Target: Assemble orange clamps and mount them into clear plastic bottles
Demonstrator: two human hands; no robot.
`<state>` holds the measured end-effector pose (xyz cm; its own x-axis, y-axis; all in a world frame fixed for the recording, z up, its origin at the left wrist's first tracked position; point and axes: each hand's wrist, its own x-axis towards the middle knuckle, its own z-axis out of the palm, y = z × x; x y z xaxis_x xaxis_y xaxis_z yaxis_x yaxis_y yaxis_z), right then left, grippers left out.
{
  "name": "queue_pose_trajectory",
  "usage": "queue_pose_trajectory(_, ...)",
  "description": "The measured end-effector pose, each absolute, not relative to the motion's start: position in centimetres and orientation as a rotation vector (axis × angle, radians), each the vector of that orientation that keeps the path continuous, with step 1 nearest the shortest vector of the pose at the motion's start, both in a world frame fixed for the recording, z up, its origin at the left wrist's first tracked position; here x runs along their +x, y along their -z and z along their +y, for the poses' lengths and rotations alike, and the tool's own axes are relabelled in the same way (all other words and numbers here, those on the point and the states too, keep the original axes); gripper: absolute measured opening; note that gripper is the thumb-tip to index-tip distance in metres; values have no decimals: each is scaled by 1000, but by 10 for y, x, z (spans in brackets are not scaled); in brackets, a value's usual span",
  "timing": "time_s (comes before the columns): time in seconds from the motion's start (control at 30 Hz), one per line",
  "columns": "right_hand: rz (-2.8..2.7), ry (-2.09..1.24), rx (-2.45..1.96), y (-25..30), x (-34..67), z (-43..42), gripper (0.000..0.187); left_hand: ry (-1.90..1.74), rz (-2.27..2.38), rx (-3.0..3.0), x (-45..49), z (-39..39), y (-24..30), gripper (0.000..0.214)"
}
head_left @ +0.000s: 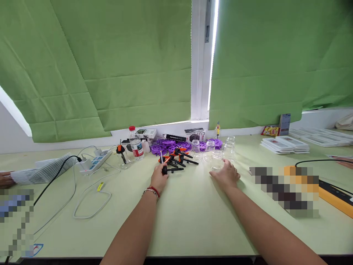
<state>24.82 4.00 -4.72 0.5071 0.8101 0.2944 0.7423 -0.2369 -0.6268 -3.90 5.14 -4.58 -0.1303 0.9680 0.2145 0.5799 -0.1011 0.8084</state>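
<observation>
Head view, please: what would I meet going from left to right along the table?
From the left: power strip → water bottle → left hand, gripping a spray pump → right hand → stacked white trays.

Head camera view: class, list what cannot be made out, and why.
In the head view:
The left hand covers its grip on the black-and-orange pump nozzle.
A mosaic blur patch hides things on the pale green table.
The small white box: print too small.
Another person's hand: cut off by left edge.
</observation>
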Motion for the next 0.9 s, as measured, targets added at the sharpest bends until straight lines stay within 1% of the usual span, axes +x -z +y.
queue_pose_trajectory(0.23,-1744,182,-1678,45,227,30,67,-1120,1575,1532,-41,38,35,43)
queue_pose_trajectory(0.33,-1840,266,-1619,42,228,27,62,-1148,1518,1460,-37,32,32,44)
queue_pose_trajectory(0.47,-1879,358,-1620,40,232,27,63,-1234,1437,1400,-33,25,33,51)
queue_pose_trajectory(0.6,-1913,391,-1616,39,233,27,65,-1278,1351,1407,-35,22,37,54)
queue_pose_trajectory(0.77,-2021,373,-1538,35,229,24,70,-1299,1296,1398,-40,21,35,54)
queue_pose_trajectory(0.9,-2076,372,-1514,33,228,21,70,-1328,1282,1377,-41,19,32,53)
